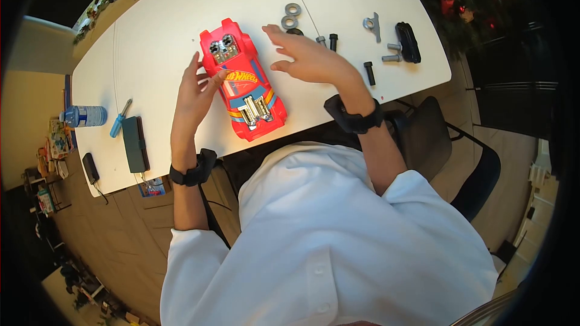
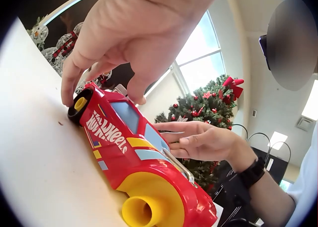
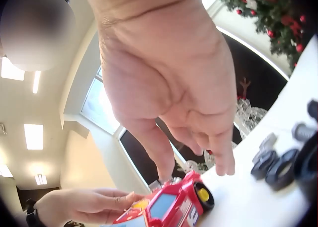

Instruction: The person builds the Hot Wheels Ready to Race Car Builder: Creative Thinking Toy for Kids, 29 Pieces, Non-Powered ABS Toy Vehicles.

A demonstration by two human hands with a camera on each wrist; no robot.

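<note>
A red toy car (image 1: 246,87) with Hot Wheels lettering stands on the white table in front of me. Its near side in the left wrist view shows a black wheel (image 2: 82,105) with a yellow centre, and a bare yellow hub (image 2: 141,210) at the other end. My left hand (image 1: 194,98) is at the car's left side, fingertips right by that wheel and the thumb reaching over the body. Past the car's other side, my right hand (image 1: 311,60) hovers above the table with its fingers extended and nothing held.
Grey rings (image 1: 290,22), black bolts (image 1: 369,73), grey bolts (image 1: 391,58), a small grey wing-shaped part (image 1: 377,28) and a black case (image 1: 408,42) lie right. A blue screwdriver (image 1: 118,124), bottle (image 1: 89,116) and dark green case (image 1: 135,145) are left. The table's near edge (image 1: 326,122) curves before me.
</note>
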